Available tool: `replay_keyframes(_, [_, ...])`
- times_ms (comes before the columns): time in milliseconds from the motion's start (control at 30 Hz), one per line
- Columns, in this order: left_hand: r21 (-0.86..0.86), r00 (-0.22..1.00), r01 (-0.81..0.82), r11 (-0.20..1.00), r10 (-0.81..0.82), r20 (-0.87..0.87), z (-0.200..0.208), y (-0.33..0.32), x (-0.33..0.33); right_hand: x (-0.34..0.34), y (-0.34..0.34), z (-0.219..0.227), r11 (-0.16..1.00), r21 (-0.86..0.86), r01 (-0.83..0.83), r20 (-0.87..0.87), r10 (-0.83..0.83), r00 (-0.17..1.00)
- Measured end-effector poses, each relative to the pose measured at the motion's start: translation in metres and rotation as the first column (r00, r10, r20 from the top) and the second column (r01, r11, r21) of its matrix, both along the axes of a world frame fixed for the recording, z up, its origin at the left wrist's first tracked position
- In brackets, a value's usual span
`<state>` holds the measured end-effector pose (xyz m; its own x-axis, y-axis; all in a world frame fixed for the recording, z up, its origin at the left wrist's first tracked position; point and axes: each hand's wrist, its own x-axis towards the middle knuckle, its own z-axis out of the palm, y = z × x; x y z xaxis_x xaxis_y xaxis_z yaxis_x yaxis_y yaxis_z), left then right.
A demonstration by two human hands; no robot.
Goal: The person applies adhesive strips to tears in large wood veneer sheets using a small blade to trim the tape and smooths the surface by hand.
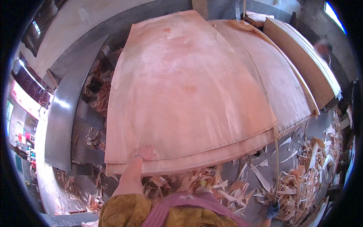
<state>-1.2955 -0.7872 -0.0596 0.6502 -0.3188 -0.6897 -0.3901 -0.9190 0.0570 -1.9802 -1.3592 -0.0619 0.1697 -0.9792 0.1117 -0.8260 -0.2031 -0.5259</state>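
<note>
A large pinkish-tan veneer sheet [181, 90] lies on top of a stack of similar sheets in front of me. My left hand [145, 152], bare with a bracelet at the wrist, rests flat on the top sheet close to its near edge. My right hand [272, 211], in a dark blue glove at the lower right, grips the bottom end of a thin long wooden strip [276, 159]. The strip rises almost straight up to the stack's right front corner.
A second veneer stack [287, 87] lies to the right, and a thicker tilted pile [306, 60] behind it. A person [323, 48] stands at the far right. Veneer scraps [302, 178] litter the floor. A grey metal frame [62, 113] runs along the left.
</note>
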Motion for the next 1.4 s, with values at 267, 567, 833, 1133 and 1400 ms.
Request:
replay_keyframes(267, [-0.087, 0.967, -0.211, 0.974, 0.221, 0.128, -0.048, 0.056, 0.016, 0.068, 0.131, 0.072, 0.817, -0.120, -0.565, -0.124, 0.552, 0.825])
replay_keyframes(567, [-0.211, 0.934, 0.001, 0.978, 0.074, 0.349, -0.028, 0.013, -0.084, 0.247, 0.278, 0.002, 0.801, 0.295, -0.521, 0.178, 0.489, 0.854])
replay_keyframes(833, [-0.275, 0.962, -0.045, 0.961, 0.115, 0.247, -0.032, 0.070, -0.086, 0.227, 0.384, 0.016, 0.703, 0.279, -0.654, 0.072, 0.664, 0.744])
replay_keyframes(1133, [-0.309, 0.977, -0.067, 0.949, 0.125, 0.172, -0.008, 0.052, -0.095, 0.214, 0.353, 0.012, 0.726, 0.180, -0.664, 0.138, 0.650, 0.748])
replay_keyframes(1400, [-0.300, 0.983, -0.071, 0.951, 0.117, 0.140, 0.010, 0.061, -0.101, 0.223, 0.335, 0.029, 0.735, 0.391, -0.554, 0.288, 0.474, 0.832])
